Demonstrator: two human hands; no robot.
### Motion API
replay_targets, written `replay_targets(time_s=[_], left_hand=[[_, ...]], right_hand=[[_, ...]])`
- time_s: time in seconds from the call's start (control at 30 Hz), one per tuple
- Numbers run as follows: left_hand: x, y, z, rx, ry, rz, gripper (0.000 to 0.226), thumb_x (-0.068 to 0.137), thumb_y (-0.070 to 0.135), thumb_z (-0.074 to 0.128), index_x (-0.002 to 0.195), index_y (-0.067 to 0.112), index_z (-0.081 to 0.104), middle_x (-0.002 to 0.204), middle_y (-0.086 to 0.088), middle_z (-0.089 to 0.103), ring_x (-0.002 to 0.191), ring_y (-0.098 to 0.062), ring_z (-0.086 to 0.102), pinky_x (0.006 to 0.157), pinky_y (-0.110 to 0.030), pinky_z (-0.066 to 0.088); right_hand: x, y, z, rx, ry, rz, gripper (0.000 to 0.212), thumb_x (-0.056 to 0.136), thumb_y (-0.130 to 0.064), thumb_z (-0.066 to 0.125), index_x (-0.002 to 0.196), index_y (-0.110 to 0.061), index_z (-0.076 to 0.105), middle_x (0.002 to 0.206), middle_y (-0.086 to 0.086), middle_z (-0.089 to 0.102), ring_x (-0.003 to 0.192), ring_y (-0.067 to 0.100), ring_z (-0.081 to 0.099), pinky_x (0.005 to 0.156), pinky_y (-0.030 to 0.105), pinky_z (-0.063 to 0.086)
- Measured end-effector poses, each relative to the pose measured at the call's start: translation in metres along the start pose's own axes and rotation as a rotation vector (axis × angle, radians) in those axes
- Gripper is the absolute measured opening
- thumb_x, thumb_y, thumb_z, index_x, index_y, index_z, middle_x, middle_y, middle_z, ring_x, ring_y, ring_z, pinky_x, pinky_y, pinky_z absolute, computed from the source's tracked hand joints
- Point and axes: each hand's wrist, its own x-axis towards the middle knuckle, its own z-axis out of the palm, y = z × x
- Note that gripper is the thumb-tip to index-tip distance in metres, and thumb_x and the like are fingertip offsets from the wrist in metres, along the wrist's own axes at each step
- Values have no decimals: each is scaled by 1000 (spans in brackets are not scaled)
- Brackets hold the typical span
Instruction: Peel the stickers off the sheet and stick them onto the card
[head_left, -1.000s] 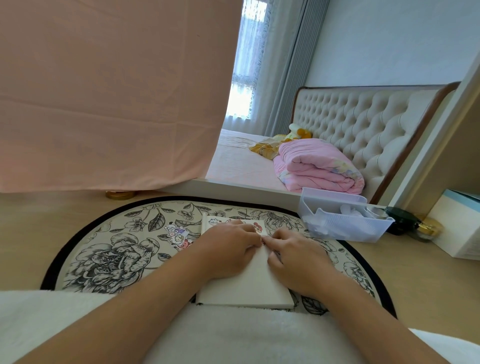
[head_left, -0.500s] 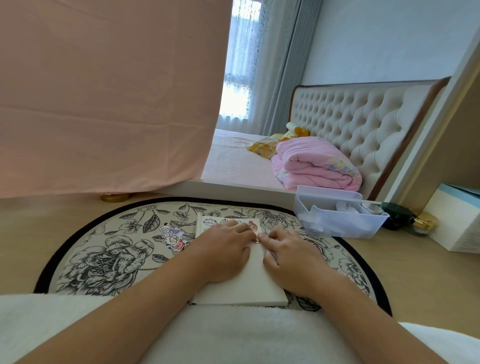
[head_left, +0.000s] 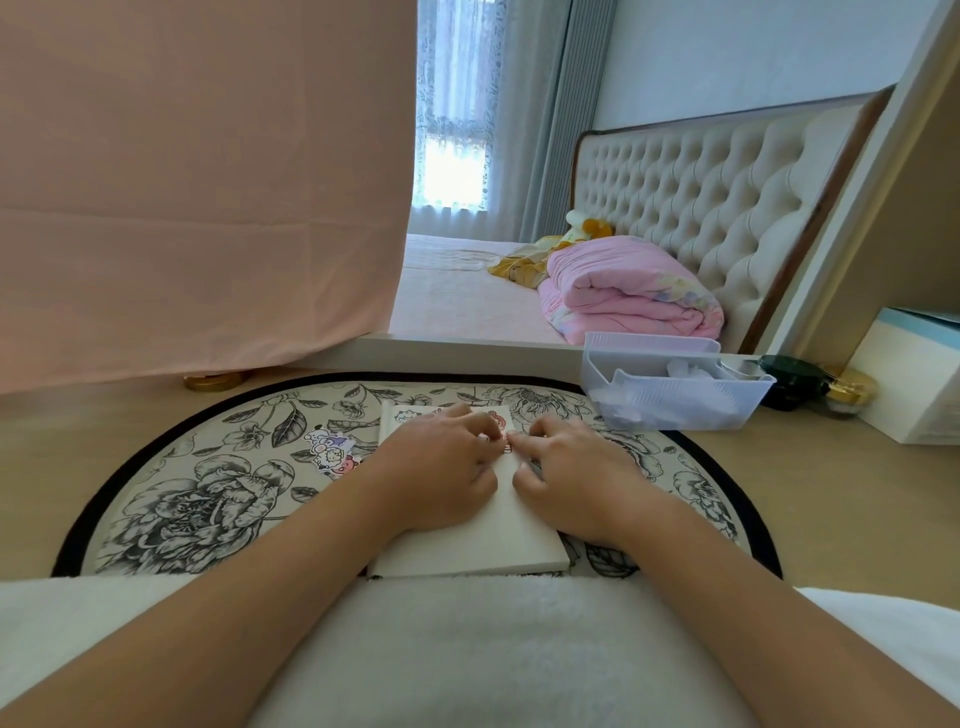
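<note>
"Where's the card?"

"The white card (head_left: 493, 540) lies on the floral mat (head_left: 171, 499), under both your grips. A red sticker (head_left: 497, 420) sits near its far end."

"And the grips?"

"Your right grip (head_left: 576, 478) lies relaxed, index tip at that sticker. Your left grip (head_left: 441, 467) curls beside it; whether it pinches anything, I cannot tell."

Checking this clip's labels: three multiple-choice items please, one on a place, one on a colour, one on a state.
1. The loose stickers lie: A left of the card, on the mat; B in the basket; C on the bed.
2. The folded blanket is: A blue; B pink; C green.
3. The hands are: A both on the card; B one raised; C both in the lap.
1 A, beside its left edge; 2 B, plainly pink; 3 A, left hand and right hand rest on it, fingertips meeting.
</note>
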Motion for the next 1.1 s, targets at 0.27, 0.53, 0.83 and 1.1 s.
replay_targets(time_s=[0.27,0.53,0.83,1.1], left_hand=[[-6,4,3,-99,-4,-43,43,95,35,37,131,35,60,125,17,53,118,-9,43,96,-37,47],[-9,11,0,-69,-36,-43,51,99,42,26,149,44,36,131,13,46,124,-8,36,104,-37,40],[-10,11,3,-143,99,-31,45,90,39,35,124,38,66,108,14,56,105,-7,49,86,-33,51],[-11,12,5,-152,89,-92,51,87,41,38,130,34,64,124,19,60,115,-6,55,93,-29,50]], right_hand=[[1,2,2,25,-6,-16,54,99,-41,32,153,-37,31,143,-2,38,133,22,34,103,43,41],[-6,11,-2,92,8,-32,51,99,-43,35,149,-35,42,138,-8,44,131,18,35,107,43,40],[5,7,-4,70,-40,-43,53,99,-46,30,152,-50,29,129,0,39,128,22,39,103,44,41],[-4,19,-4,130,22,-53,49,98,-43,37,146,-45,46,133,-13,47,129,11,39,99,33,37]])
